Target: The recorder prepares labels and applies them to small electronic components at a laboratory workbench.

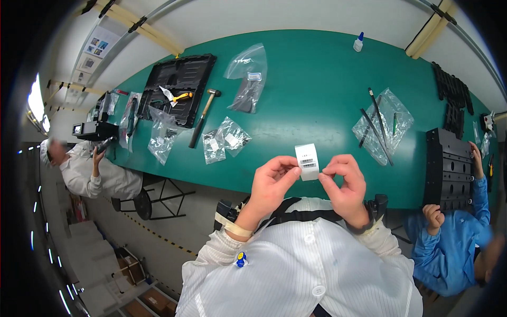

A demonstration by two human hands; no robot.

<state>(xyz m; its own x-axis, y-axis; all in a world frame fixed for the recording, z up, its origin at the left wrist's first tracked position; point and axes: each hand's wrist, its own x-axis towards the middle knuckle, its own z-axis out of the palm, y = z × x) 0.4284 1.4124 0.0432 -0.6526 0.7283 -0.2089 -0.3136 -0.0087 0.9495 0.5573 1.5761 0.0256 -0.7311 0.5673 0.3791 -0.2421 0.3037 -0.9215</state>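
Over the near edge of the green desk (pixel 301 105), a white barcode label (pixel 307 162) is held up in front of the wearer's chest, printed face toward the camera, slightly tilted. The left hand (pixel 272 182) has its thumb and forefinger pinched on the label's left edge. The right hand (pixel 346 185) is at the opposite side, its thumb and forefinger drawn narrow at the lower right corner; whether these fingers grip the label or only meet it cannot be told.

Left of the label, two small clear bags (pixel 234 136) lie overlapping on the desk. Beyond these lie a hammer (pixel 199 126) with a dark grip and an open black tool case (pixel 185 68); a yellow-handled screwdriver (pixel 184 96) rests in the case. Right of the case and hammer lies a larger zip bag (pixel 248 63) with dark contents.

Right of the label, black rods (pixel 378 116) lie across a clear plastic bag (pixel 402 113). Near the far edge stands a white bottle (pixel 358 45) with a blue cap. At the right end, a co-worker in a blue sleeve (pixel 480 198) has one hand on a black slotted housing (pixel 449 169).
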